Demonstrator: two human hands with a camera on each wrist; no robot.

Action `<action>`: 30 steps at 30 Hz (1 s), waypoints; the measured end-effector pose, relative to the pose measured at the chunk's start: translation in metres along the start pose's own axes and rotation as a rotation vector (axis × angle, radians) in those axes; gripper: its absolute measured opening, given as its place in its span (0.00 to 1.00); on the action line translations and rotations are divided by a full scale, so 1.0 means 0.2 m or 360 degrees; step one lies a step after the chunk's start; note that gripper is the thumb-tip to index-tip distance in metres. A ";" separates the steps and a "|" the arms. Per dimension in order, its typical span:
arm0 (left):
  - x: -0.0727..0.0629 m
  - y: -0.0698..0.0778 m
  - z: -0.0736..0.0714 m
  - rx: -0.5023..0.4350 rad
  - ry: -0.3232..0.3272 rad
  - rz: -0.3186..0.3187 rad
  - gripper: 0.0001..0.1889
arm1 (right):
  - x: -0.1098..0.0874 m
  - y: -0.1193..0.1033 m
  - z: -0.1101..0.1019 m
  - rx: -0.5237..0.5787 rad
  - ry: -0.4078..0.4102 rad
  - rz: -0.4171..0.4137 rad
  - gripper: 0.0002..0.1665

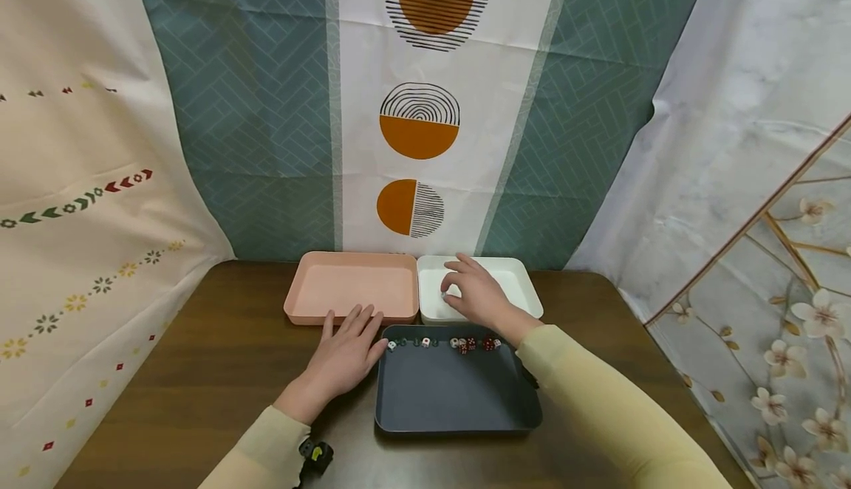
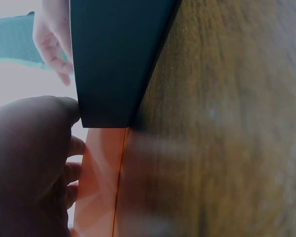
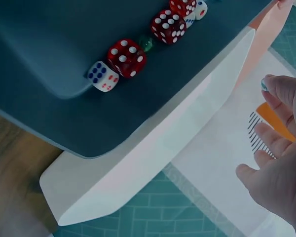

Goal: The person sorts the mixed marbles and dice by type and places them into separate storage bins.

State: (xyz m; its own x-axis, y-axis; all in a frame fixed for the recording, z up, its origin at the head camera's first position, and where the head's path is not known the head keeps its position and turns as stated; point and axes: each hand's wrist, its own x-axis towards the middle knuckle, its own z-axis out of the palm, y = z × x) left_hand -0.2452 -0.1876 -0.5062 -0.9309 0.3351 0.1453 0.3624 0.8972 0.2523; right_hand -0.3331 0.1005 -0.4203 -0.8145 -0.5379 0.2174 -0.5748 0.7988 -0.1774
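Over the white tray (image 1: pixel 525 291) my right hand (image 1: pixel 480 295) pinches a small pale-and-teal piece (image 3: pixel 264 85) between thumb and forefinger, its other fingers spread. The piece's kind is too small to tell. My left hand (image 1: pixel 343 352) lies with straight fingers at the front rim of the pink tray (image 1: pixel 352 289), its thumb at the top left corner of the dark tray (image 1: pixel 459 393). Along the dark tray's far side lie red dice (image 3: pixel 127 58), white dice with coloured dots (image 3: pixel 103 76) and small green pieces (image 3: pixel 145 43).
The three trays stand close together on a brown wooden table (image 1: pixel 219 356), the dark one nearest me. Behind the table hangs a patterned cloth (image 1: pixel 425 156). A black device with a green mark (image 1: pixel 316 455) shows at my left wrist.
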 end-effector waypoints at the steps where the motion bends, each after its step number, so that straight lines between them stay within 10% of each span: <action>1: 0.00 0.00 0.00 0.0004 0.0003 0.0000 0.35 | 0.01 0.00 0.00 -0.0007 -0.0004 0.0005 0.05; 30: -0.01 0.00 0.01 0.0014 0.0024 -0.0010 0.35 | 0.27 0.04 0.09 -0.0100 -0.0101 0.0172 0.08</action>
State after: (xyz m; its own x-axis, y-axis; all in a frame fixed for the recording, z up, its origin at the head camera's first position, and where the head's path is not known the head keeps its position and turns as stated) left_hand -0.2439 -0.1870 -0.5082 -0.9323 0.3253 0.1579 0.3561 0.9018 0.2447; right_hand -0.3822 0.0730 -0.4274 -0.8758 -0.4622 0.1389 -0.4792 0.8672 -0.1355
